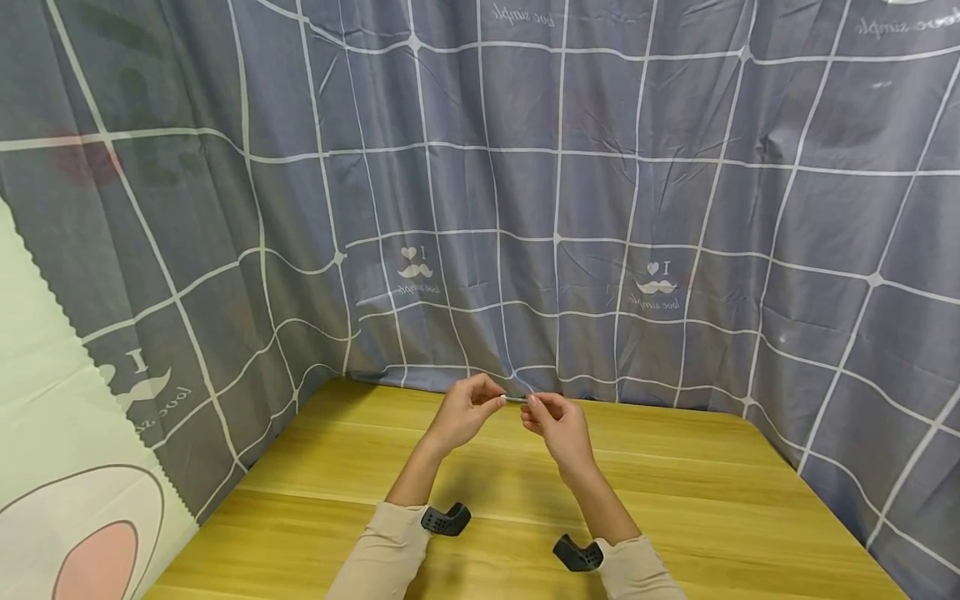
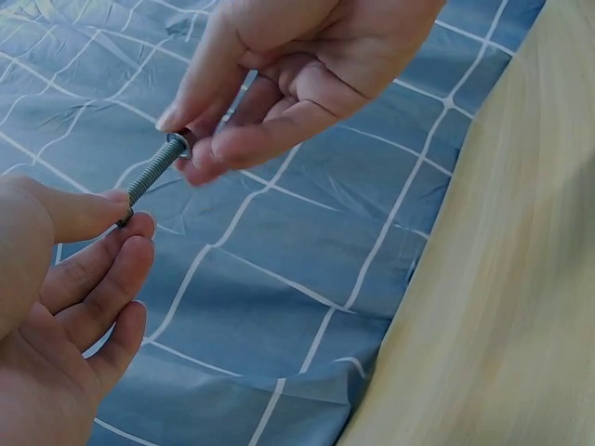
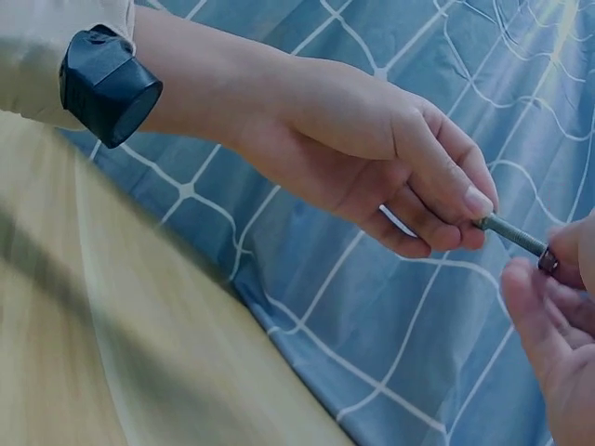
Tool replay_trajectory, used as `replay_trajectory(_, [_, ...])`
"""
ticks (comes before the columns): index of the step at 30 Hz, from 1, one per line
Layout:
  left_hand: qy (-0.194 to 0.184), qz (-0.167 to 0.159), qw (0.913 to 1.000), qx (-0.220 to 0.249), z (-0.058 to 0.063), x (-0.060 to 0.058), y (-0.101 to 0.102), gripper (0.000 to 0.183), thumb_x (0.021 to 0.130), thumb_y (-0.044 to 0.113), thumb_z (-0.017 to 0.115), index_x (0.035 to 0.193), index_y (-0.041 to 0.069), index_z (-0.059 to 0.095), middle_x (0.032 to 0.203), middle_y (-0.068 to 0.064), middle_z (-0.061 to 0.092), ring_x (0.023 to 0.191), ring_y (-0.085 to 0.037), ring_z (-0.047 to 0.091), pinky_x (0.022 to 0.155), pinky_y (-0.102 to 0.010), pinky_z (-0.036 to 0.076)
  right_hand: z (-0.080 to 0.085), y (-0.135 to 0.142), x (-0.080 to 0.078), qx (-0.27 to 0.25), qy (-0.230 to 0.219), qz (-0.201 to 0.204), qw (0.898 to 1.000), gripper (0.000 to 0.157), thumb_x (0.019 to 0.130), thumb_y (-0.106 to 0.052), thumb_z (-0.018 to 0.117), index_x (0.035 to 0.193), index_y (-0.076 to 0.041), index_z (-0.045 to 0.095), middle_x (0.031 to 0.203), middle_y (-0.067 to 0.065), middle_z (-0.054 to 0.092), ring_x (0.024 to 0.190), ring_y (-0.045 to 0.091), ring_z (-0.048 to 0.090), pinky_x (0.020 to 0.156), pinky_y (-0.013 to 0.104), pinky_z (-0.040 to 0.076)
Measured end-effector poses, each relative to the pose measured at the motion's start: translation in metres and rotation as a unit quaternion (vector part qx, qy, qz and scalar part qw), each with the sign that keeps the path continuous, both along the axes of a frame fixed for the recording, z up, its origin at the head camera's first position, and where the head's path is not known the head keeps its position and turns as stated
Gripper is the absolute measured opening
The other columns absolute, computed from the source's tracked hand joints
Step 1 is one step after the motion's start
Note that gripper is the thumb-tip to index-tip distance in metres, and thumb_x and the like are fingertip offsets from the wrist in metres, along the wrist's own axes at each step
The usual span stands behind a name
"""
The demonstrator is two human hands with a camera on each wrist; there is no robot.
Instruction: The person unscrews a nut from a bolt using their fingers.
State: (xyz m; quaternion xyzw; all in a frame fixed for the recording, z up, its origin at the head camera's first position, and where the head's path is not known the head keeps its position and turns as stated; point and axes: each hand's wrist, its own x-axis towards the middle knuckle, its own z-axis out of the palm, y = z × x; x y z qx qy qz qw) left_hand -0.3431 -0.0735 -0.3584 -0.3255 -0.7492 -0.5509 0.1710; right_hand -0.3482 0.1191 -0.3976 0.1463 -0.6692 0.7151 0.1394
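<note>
A thin grey threaded bolt [image 2: 153,174] spans the gap between both hands, held in the air above the far part of the table. My left hand [image 1: 461,414] pinches one end between thumb and fingertips. The other end is pinched by my right hand [image 1: 561,427]. Around the bolt at the right hand's side sits a small ring-like piece [image 3: 548,261]; whether it is a nut, a washer or the bolt's head I cannot tell. Fingertips partly hide both ends. In the head view the bolt shows only as a short thin line.
A wooden table [image 1: 675,483] lies under the hands. Behind it hangs a grey-blue curtain [image 1: 525,192] with white grid lines, touching the far table edge. Pale green cloth [image 1: 45,375] hangs at the left. Both wrists wear black camera mounts [image 1: 446,520].
</note>
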Motion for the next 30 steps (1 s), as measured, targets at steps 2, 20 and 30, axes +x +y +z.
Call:
replay_trajectory(2, [0.001,0.000,1.0000,0.002,0.000,0.001,0.000,0.005,0.096,-0.008,0.067,0.099,-0.012,0.067,0.092,-0.018,0.072,0.083,-0.038,0.065,0.072,-0.030,0.049,-0.001,0.001,0.000,-0.003,0.004,0.002,1.000,0.022,0.103,-0.001,0.063,0.119,0.014,0.066,0.104,0.023,0.069,0.091,0.024,0.072,0.083,0.030,0.058])
replay_trajectory(20, [-0.014,0.002,0.9999,-0.010,-0.010,-0.012,-0.002,0.007,0.098,-0.006,0.067,0.102,-0.011,0.068,0.097,-0.020,0.073,0.088,-0.040,0.066,0.075,-0.030,0.050,-0.001,0.002,-0.001,0.025,0.039,-0.015,0.999,0.021,0.096,0.004,0.071,0.116,0.009,0.072,0.116,0.025,0.069,0.104,0.028,0.069,0.090,0.028,0.054])
replay_trajectory(30, [-0.044,0.001,0.9989,-0.019,-0.036,-0.039,-0.011,0.007,0.097,0.003,0.072,0.102,-0.001,0.073,0.096,-0.012,0.074,0.086,-0.029,0.069,0.075,-0.032,0.053,-0.006,0.021,-0.005,0.131,0.029,-0.071,0.988,0.018,0.097,-0.004,0.073,0.113,0.004,0.073,0.110,0.017,0.073,0.101,0.027,0.069,0.086,0.029,0.055])
